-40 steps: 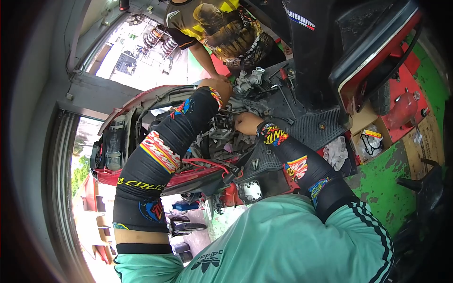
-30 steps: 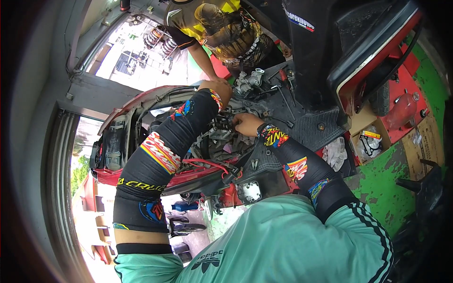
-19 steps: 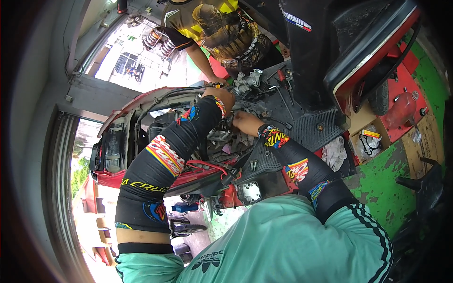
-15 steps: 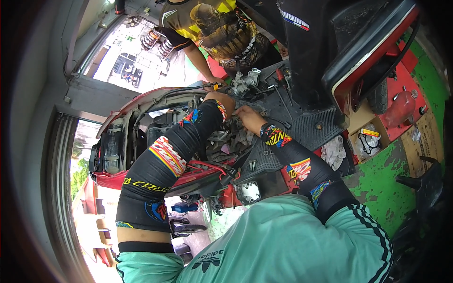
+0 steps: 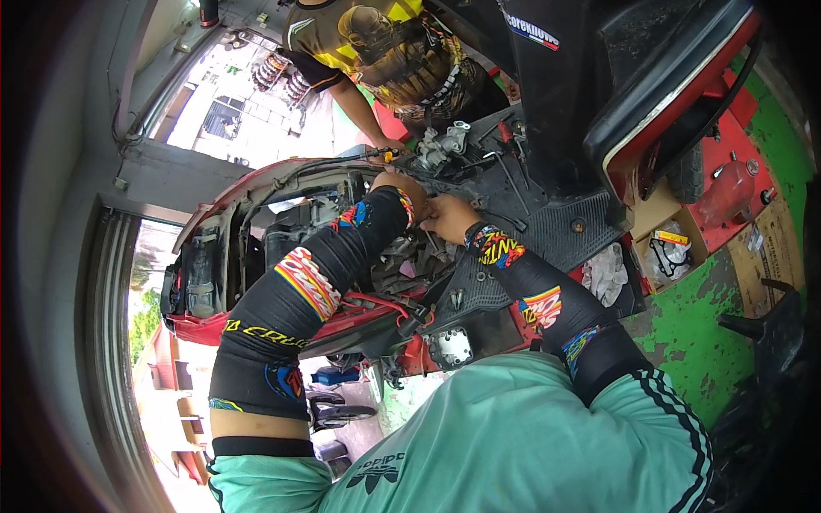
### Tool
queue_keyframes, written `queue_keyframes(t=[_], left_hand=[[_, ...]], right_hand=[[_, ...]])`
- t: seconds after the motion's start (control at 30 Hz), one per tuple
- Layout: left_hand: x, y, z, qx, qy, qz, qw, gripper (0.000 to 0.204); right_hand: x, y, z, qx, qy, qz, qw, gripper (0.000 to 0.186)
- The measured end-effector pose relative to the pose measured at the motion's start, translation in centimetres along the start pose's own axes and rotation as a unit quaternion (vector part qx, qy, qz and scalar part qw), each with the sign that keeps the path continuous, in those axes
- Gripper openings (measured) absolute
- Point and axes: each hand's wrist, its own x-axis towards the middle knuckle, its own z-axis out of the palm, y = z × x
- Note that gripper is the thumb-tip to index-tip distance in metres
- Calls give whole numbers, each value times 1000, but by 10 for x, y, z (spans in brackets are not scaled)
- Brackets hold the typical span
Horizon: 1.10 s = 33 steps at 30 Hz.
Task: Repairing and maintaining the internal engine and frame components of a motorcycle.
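Left hand (image 5: 399, 182) and right hand (image 5: 451, 220) were huddled over the scooter (image 5: 552, 229), couldn't tell if gripping, metal tool (image 5: 507, 170) at their two o'clock.

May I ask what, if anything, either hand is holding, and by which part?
It cannot be told: the left hand is turned away, and anything in the right hand is too small to make out.

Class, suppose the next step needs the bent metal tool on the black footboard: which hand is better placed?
Probably the right hand: it is nearer the bent metal tool, while the left hand is farther left, at the opened scooter.
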Motion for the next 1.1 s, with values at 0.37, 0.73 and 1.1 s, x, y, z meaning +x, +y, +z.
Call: queue_keyframes(t=[0.37, 0.73, 1.1], left_hand=[[24, -10, 10, 30, 34, 15, 999, 33], [27, -9, 11, 40, 36, 51, 997, 30], [21, 2, 13, -42, 9, 17, 999, 40]], right_hand=[[2, -6, -2, 140, -48, 77, 986, 17], [6, -7, -7, 128, -126, 108, 978, 27], [14, 3, 2, 98, -170, 132, 972, 39]])
